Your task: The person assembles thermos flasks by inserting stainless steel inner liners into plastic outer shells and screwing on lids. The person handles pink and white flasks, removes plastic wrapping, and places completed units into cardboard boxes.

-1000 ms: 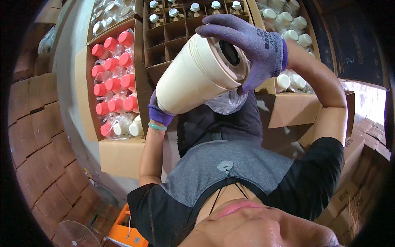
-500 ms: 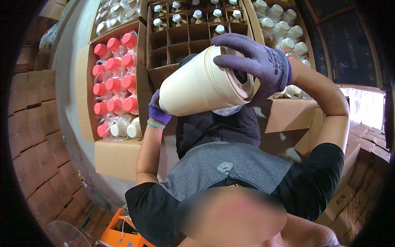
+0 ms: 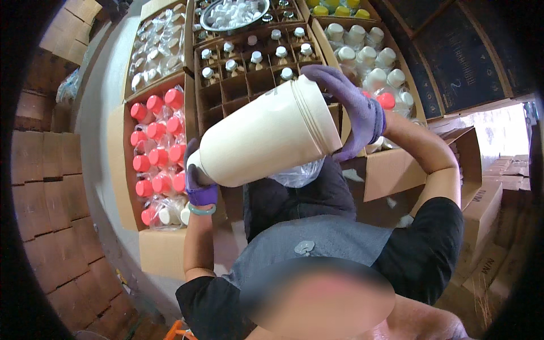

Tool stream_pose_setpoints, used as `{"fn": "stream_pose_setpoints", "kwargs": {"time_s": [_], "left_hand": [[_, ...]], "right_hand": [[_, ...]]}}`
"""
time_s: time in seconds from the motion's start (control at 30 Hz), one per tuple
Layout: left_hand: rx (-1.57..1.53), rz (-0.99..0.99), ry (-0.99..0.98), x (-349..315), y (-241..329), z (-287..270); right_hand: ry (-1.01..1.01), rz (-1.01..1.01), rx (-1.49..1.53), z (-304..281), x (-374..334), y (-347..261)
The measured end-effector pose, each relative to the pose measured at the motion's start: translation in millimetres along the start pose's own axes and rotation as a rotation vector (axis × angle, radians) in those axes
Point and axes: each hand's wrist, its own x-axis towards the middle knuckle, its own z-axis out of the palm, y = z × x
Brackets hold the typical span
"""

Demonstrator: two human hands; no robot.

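A large cream tapered container lies tilted across in front of me, its narrow end to the left and its ridged wide end to the right. My left hand, in a purple-grey glove, grips the narrow end. Around the rim of the wide end curls my right hand, gloved alike, with the thumb below and the fingers over the top. A clear plastic bag shows just under the container, above my lap. Beyond it is a divided carton with white-capped bottles in some cells.
Red-capped bottles in plastic fill a carton at left. White-capped bottles stand in a carton at right, with yellow caps behind. A metal bowl of small clear-white pieces sits at the back. Stacked brown cartons line the left.
The container has shifted left and slightly nearer, its wide end turned so the open-looking base no longer shows. Both hands moved with it. The view reaches farther back, bringing in the bowl.
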Motion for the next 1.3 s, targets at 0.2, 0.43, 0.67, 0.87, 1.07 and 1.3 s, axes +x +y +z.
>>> {"fn": "stream_pose_setpoints", "kwargs": {"time_s": [0.2, 0.43, 0.67, 0.87, 1.07, 1.3], "left_hand": [[-0.050, -0.163, -0.090, 26.8, 17.9, -7.9], [-0.198, -0.369, -0.053, 29.7, -0.2, -21.3], [0.578, 0.621, 0.015, 19.6, 28.2, 37.4], [0.090, -0.272, 0.213, 45.0, 54.5, 15.8], [0.612, 0.405, -0.233, 36.1, 57.7, 32.5], [0.598, 0.087, -0.260, 34.0, 57.2, 40.1]], "right_hand": [[0.073, -0.106, -0.069, 0.1, -5.3, -3.9], [-0.016, -0.240, -0.141, -23.4, 6.5, -23.3], [0.203, 0.576, 1.013, 13.3, -35.2, 19.3], [0.288, 0.061, 0.184, 15.4, -43.2, -1.5], [0.313, 0.612, 1.298, 45.4, -84.1, 10.4], [0.553, 0.514, 0.781, 60.8, -85.0, -3.6]]}}
